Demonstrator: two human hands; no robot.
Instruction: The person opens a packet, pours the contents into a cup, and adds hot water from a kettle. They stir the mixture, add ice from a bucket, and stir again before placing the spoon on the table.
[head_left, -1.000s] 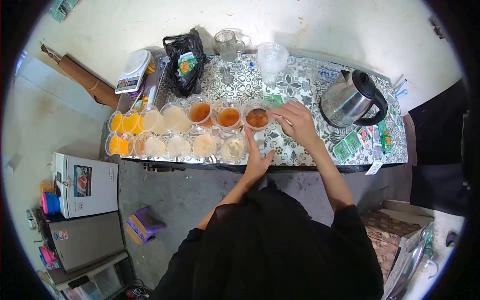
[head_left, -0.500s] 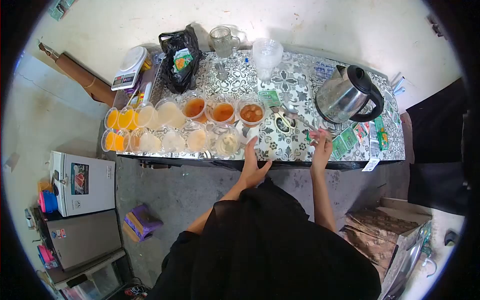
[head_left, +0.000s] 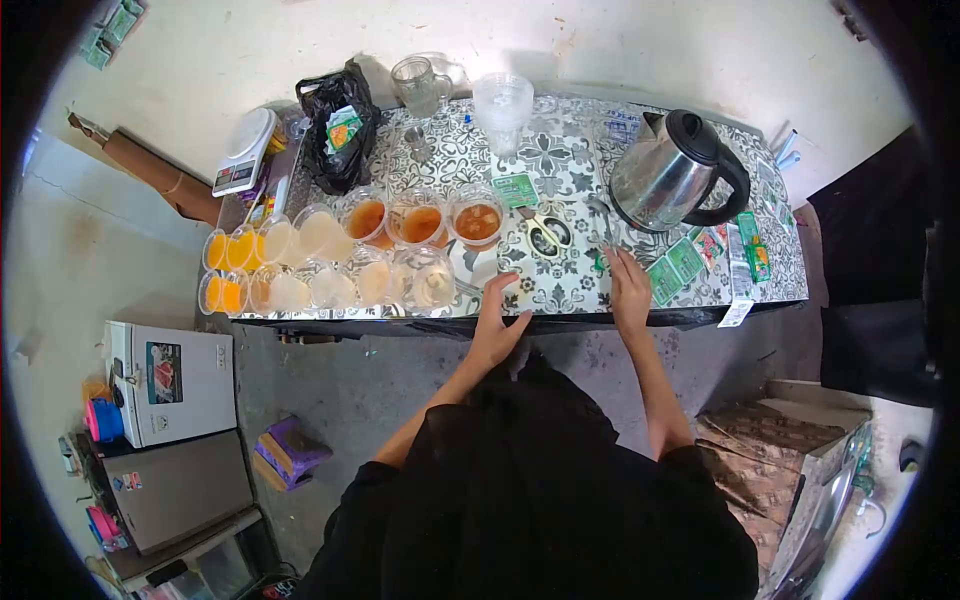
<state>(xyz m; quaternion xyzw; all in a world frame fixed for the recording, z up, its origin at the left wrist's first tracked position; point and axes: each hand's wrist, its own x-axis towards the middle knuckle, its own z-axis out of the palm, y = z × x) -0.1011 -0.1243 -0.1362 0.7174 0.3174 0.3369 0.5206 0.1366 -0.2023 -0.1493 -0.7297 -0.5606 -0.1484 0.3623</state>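
Observation:
My left hand (head_left: 495, 328) is at the table's front edge, thumb and fingers apart, holding nothing. It is just right of a clear cup of pale liquid (head_left: 428, 283). My right hand (head_left: 630, 292) lies at the same edge farther right, its fingers stretched out. A metal spoon (head_left: 606, 218) lies just beyond its fingertips; whether they touch its handle is hard to tell. Scissors (head_left: 549, 234) lie between the hands, farther back. Three cups of brown liquid (head_left: 476, 222) stand left of the scissors. Green sachets (head_left: 684, 259) are right of my right hand.
A steel kettle (head_left: 665, 180) stands at the back right. Behind are stacked clear cups (head_left: 503, 102), a glass mug (head_left: 419, 88) and a black bag (head_left: 340, 140). Cups of orange liquid (head_left: 215, 250) and a white scale (head_left: 244, 150) are at the left.
My right hand has lowered the spoon onto the table and its fingers have straightened. A small white item near my left fingertips no longer shows. The view has shifted slightly.

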